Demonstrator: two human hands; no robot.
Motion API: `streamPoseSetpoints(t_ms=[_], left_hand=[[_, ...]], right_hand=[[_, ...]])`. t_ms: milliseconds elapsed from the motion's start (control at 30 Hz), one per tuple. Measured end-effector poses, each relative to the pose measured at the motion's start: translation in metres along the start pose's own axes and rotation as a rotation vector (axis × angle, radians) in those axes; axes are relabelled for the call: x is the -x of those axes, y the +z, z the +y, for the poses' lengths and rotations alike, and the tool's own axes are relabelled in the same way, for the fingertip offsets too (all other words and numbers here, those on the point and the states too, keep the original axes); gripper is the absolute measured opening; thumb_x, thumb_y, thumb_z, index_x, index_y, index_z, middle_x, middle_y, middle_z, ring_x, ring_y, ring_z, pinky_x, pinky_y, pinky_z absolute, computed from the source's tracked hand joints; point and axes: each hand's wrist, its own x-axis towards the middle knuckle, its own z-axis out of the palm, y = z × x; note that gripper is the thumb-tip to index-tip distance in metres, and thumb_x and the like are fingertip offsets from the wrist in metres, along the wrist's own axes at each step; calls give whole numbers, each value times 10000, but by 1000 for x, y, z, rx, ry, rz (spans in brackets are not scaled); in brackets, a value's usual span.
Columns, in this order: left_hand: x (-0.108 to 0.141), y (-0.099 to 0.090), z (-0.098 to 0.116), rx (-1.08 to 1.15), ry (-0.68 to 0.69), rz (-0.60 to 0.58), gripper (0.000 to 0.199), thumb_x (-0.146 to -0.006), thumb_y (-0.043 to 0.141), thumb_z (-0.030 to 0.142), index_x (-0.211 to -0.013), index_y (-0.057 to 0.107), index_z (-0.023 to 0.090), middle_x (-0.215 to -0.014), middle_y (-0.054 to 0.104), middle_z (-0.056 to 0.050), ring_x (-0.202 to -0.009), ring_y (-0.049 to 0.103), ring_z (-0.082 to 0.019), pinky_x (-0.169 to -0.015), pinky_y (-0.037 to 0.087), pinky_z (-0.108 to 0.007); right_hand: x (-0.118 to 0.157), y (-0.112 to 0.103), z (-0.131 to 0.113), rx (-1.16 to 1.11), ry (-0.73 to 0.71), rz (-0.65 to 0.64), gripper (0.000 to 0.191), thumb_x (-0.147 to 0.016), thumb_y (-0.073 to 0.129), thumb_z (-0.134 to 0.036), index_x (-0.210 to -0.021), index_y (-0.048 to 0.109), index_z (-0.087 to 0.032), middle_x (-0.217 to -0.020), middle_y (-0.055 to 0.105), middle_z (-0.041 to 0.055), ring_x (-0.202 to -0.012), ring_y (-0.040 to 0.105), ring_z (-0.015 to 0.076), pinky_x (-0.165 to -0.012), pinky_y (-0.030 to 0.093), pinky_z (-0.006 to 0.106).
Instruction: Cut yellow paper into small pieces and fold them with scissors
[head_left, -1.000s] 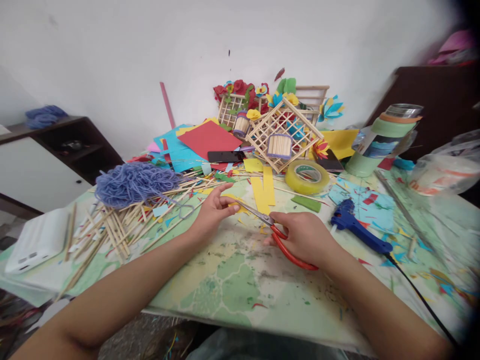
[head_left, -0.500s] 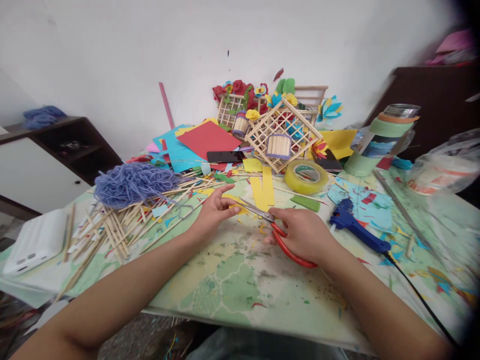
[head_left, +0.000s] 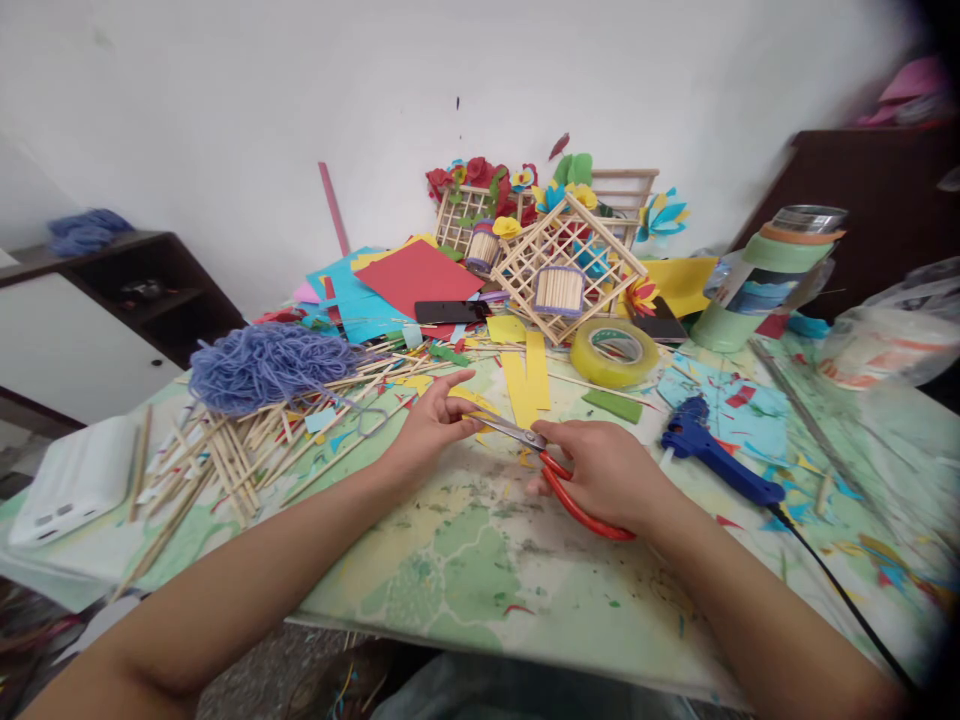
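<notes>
Over the middle of the table, my left hand (head_left: 424, 440) pinches a small piece of yellow paper (head_left: 472, 398) between thumb and fingers. My right hand (head_left: 615, 475) is closed around the red handles of a pair of scissors (head_left: 517, 431). The blades point left and reach the yellow paper, close to my left fingertips. How far the blades are apart is hard to make out. Just beyond the scissors lie yellow paper strips (head_left: 536, 370), and a piece of green paper (head_left: 611, 405) is to their right.
Blue yarn (head_left: 274, 368) rests on scattered wooden sticks (head_left: 225, 460) at left. Tape (head_left: 613, 352), a blue glue gun (head_left: 716, 462) with its cord and a green bottle (head_left: 731, 315) stand or lie at right. Behind are stick lattices (head_left: 600, 240) with paper flowers, red paper (head_left: 416, 280) and a phone (head_left: 450, 312).
The scissors have shifted slightly left, their tips nearer my left fingers. Both hands keep their grips, and the view has moved a little.
</notes>
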Motion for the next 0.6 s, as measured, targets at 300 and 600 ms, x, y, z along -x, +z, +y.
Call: streamPoseSetpoints(t_ms=[300, 600], left_hand=[[-1, 0, 0, 16, -20, 5, 674, -633, 739, 171, -1239, 447, 203, -743, 650, 10, -710, 617, -130, -722, 443, -249], [-2, 1, 2, 45, -24, 22, 689, -614, 760, 179, -1228, 448, 194, -742, 663, 2, -703, 626, -138, -715, 452, -259]], right_hand=[[0, -1, -2, -6, 35, -46, 420, -768, 545, -517, -1092, 592, -255, -825, 688, 51, -791, 628, 221, -625, 360, 259], [1, 0, -1, 28, 30, -22, 455, -787, 456, -617, -1009, 609, -250, -717, 667, 37, -691, 608, 207, -567, 313, 254]])
